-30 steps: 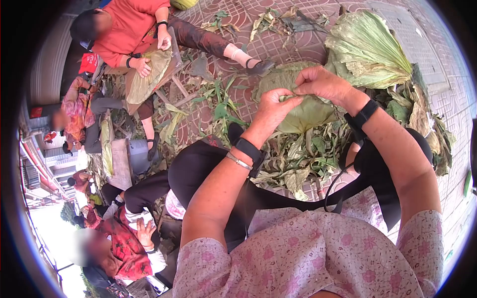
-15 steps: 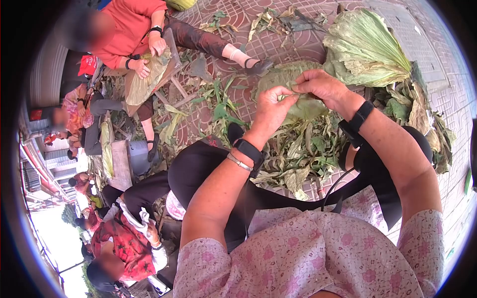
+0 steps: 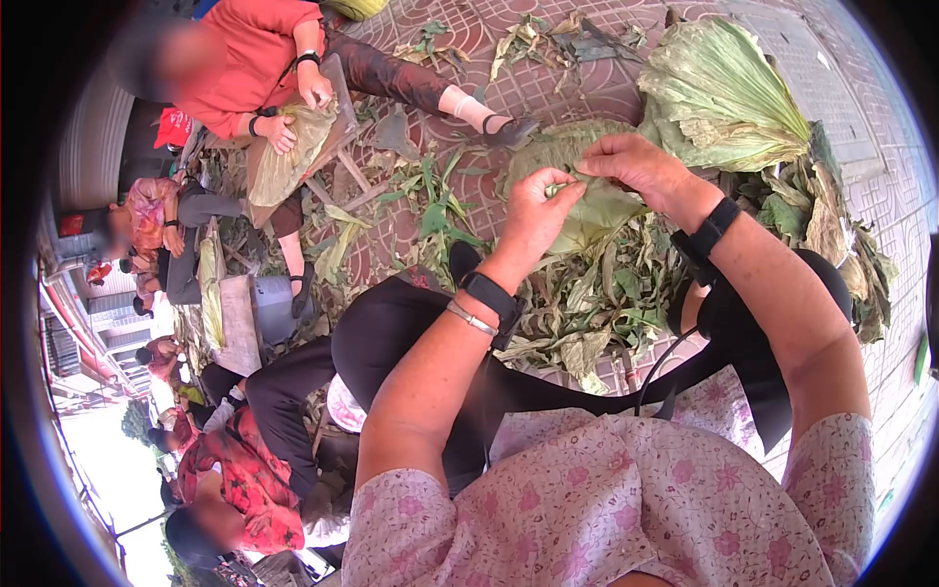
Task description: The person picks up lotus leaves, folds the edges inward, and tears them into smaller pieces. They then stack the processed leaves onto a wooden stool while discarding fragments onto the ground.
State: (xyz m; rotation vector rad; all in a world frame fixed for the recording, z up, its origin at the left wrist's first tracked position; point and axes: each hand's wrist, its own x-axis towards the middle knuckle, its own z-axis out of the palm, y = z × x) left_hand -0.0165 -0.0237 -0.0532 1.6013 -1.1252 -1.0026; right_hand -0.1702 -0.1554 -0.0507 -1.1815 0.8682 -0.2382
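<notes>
Upper ctr., L hand [image 3: 533, 215] pinches a small, narrow green plant bit [image 3: 554, 189], R hand [image 3: 641, 176] fingers bunched adjacent (grip unclear), prob. for steadiness, broad pale-green papery leaf [image 3: 595, 217] beneath.

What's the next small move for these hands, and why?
Probably a slight pull of the right hand away from the left hand: the left pinches a small green piece, the right is closed close beside it, and a broad pale leaf spreads just beneath. Whether piece and leaf are joined is hidden.
</notes>
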